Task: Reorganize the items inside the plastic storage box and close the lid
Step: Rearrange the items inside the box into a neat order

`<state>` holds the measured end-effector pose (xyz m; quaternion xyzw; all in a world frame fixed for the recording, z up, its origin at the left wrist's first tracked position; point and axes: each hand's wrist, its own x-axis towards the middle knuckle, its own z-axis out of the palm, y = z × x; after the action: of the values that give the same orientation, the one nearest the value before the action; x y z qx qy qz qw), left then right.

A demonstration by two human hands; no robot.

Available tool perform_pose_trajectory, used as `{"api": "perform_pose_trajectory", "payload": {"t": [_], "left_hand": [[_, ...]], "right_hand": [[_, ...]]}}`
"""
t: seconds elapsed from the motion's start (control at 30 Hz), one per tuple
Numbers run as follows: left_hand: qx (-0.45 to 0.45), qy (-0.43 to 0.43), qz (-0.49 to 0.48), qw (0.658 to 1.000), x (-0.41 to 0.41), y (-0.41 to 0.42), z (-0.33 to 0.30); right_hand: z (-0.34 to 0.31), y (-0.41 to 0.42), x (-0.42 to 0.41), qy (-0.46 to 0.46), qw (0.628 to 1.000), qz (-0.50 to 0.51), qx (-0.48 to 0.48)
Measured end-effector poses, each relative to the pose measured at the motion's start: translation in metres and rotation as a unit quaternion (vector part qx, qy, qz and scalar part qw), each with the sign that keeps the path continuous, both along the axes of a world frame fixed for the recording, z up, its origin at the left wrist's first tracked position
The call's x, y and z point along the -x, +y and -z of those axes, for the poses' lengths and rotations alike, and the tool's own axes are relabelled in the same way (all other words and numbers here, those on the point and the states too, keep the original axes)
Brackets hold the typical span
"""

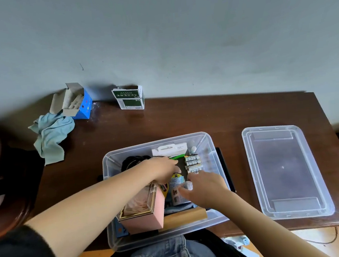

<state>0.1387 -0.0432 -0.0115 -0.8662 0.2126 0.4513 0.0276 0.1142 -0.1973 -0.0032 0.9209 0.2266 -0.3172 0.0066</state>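
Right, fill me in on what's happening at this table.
A person is sorting things inside a clear plastic storage box on a dark wooden table. Both hands are down in the box: the left hand reaches in near a green item and black cables, and the right hand pinches a small white packet beside a row of batteries. A pink box stands at the near end. The lid lies off to the right, so the box is not closed.

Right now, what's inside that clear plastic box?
Storage box holds a pink box, batteries, black cords, a white package; the hands cover what lies beneath.
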Motion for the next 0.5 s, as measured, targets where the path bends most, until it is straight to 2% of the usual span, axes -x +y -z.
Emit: {"api": "perform_pose_trajectory", "payload": {"t": [0.17, 0.43, 0.5], "left_hand": [[-0.072, -0.003, 0.066, 0.995, -0.001, -0.014, 0.02], [-0.041, 0.065, 0.012, 0.997, -0.005, -0.001, 0.021], [-0.022, 0.096, 0.0, 0.995, -0.006, 0.0, 0.019]], "right_hand": [[0.0, -0.003, 0.004, 0.007, 1.0, 0.014, 0.003], [-0.003, -0.006, 0.001, 0.026, 0.999, 0.023, 0.004], [-0.006, -0.01, -0.001, 0.014, 0.998, 0.054, -0.016]]}}
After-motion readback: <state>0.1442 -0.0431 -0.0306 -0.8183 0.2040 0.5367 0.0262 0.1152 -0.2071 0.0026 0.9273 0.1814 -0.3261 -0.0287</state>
